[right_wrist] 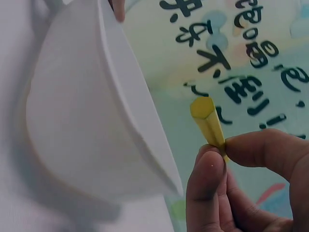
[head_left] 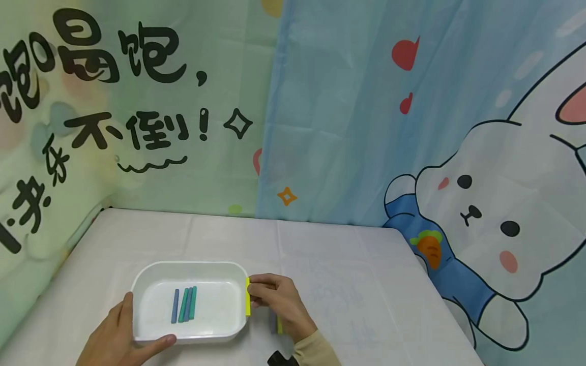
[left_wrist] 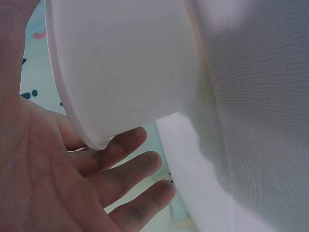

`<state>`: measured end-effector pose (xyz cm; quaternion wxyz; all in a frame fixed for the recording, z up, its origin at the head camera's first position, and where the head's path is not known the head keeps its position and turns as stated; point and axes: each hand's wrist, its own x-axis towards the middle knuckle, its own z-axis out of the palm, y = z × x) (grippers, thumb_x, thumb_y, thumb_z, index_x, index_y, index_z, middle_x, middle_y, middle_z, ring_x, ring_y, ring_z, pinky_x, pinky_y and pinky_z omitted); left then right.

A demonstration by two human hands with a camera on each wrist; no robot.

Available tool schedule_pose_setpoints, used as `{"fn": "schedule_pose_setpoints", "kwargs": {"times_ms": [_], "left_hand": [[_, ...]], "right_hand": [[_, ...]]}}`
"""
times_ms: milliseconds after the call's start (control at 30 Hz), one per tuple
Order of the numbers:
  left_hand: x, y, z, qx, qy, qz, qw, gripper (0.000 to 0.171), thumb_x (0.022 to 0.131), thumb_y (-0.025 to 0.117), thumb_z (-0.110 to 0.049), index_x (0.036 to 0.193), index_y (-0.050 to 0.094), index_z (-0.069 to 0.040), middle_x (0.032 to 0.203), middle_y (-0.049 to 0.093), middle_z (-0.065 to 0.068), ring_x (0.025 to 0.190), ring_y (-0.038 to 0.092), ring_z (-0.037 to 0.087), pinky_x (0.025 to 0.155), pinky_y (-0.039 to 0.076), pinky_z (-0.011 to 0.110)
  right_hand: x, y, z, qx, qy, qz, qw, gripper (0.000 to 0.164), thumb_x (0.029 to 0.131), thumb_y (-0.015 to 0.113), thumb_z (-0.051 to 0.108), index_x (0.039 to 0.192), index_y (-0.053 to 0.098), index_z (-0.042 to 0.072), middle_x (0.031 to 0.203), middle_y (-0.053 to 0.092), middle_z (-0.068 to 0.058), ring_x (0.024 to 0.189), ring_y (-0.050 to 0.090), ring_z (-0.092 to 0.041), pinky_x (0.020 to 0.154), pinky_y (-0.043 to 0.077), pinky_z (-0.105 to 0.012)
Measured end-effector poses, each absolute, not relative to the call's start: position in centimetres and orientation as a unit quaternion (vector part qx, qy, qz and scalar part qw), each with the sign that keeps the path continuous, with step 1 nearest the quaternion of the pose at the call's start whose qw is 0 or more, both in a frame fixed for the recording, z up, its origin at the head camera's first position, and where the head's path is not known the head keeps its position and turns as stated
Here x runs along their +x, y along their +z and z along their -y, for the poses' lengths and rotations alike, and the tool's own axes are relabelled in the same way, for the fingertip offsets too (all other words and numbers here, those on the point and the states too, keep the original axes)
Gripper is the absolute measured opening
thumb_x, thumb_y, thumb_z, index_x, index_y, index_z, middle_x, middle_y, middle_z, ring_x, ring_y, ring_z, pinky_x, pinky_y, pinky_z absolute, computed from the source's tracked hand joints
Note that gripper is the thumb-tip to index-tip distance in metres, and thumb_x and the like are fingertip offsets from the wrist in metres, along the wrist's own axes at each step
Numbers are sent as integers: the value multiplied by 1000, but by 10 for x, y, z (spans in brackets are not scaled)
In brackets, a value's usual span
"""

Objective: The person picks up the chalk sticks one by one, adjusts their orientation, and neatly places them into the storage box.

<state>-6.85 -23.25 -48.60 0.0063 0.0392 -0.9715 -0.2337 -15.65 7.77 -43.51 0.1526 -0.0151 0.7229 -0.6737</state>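
Observation:
A white tray (head_left: 215, 325) stands on the white cloth, with several blue and green sticks (head_left: 186, 305) lying side by side in it. My left hand (head_left: 120, 333) grips the tray's near left corner, thumb along the front rim and fingers along the left side. In the left wrist view the fingers (left_wrist: 130, 176) spread just by the tray's rim. With thumb and fingertips my right hand (head_left: 279, 300) pinches a yellow six-sided stick (right_wrist: 207, 118). From the head, this stick overlaps the tray's right rim. In the right wrist view it stands apart from the tray wall.
Partly hidden under my right hand, a blue stick and a yellow stick (head_left: 280, 325) lie on the cloth right of the tray. A black object (head_left: 281, 359) shows by my right sleeve (head_left: 316, 349). Printed curtains (head_left: 320, 127) hang behind the table (head_left: 357, 284).

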Motion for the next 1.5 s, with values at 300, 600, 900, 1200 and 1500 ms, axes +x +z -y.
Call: {"fn": "schedule_pose_setpoints", "kwargs": {"times_ms": [300,600,900,1200,1500], "left_hand": [[-71,-489,234,43,-228,973,-6,140,72,69,-81,146,15,25,135,39,48,118,51,57,90,50,63],[-75,-486,232,65,-225,971,-40,143,71,65,-85,148,13,24,136,38,47,116,53,54,91,50,62],[-73,-486,232,57,-225,972,-27,142,72,66,-84,147,14,24,135,40,46,115,54,53,90,50,61],[-72,-487,231,52,-227,973,5,140,72,68,-82,147,15,24,135,41,46,116,53,56,91,49,62],[-69,-489,230,45,-228,972,26,138,71,71,-80,146,19,24,133,44,45,115,54,55,89,50,62]], "right_hand": [[-150,-429,-49,-36,-700,-697,151,30,86,74,10,111,70,-5,92,73,-10,76,66,-16,69,57,-28],[-147,-423,-27,-44,-712,-685,147,26,85,73,7,109,72,-4,90,74,-11,75,67,-17,69,57,-29],[-144,-430,-8,-43,-709,-691,132,23,84,74,7,106,73,0,85,72,-7,72,67,-16,69,58,-30],[-147,-435,2,-40,-696,-706,122,20,85,74,6,104,74,0,85,72,-7,73,68,-16,69,59,-33],[-148,-440,13,-8,-678,-726,118,16,82,75,4,98,74,3,81,71,-5,69,68,-14,64,58,-29]]}}
